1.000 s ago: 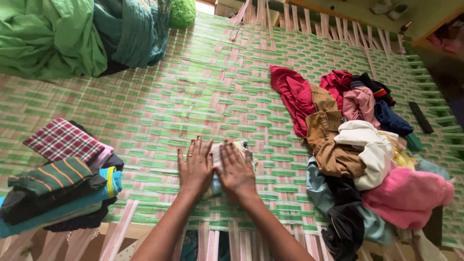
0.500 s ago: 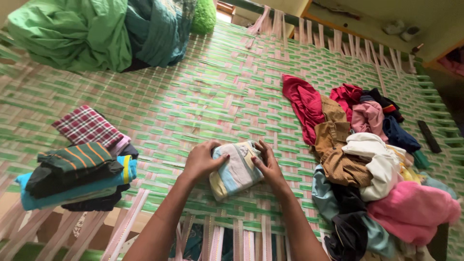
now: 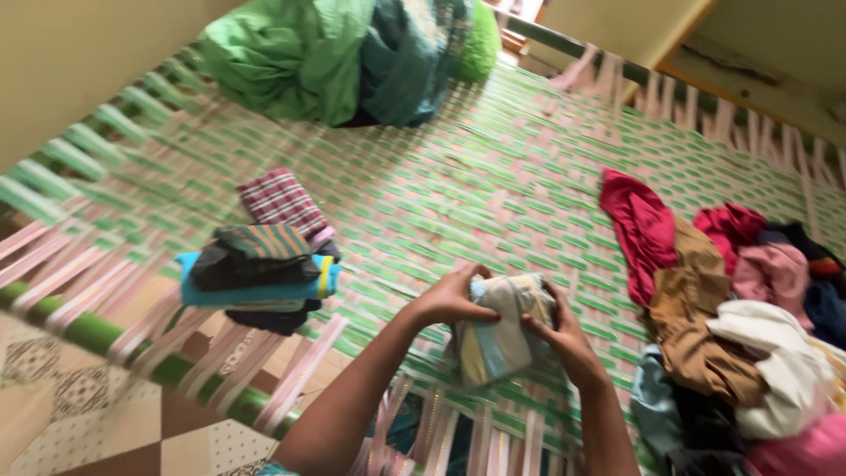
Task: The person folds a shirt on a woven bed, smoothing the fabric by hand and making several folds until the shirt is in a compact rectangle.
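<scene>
So the little folded striped garment (image 3: 504,330) was getting pressed flat on the woven cot (image 3: 458,176) a second ago, and now it's lifted just off the webbing, clamped between the left hand (image 3: 451,300) and right hand (image 3: 557,339), fingers curled around its two sides. The view has swung left too, so the stack of folded clothes (image 3: 256,264) sits closer, with the unsorted pile (image 3: 731,326) off to the right.

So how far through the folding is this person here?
Done: a small stack of folded clothes sits near the cot's edge. In hand: the left hand and right hand grip a folded pastel-striped garment, lifted off the woven cot. Left: a sizeable unfolded heap.
</scene>
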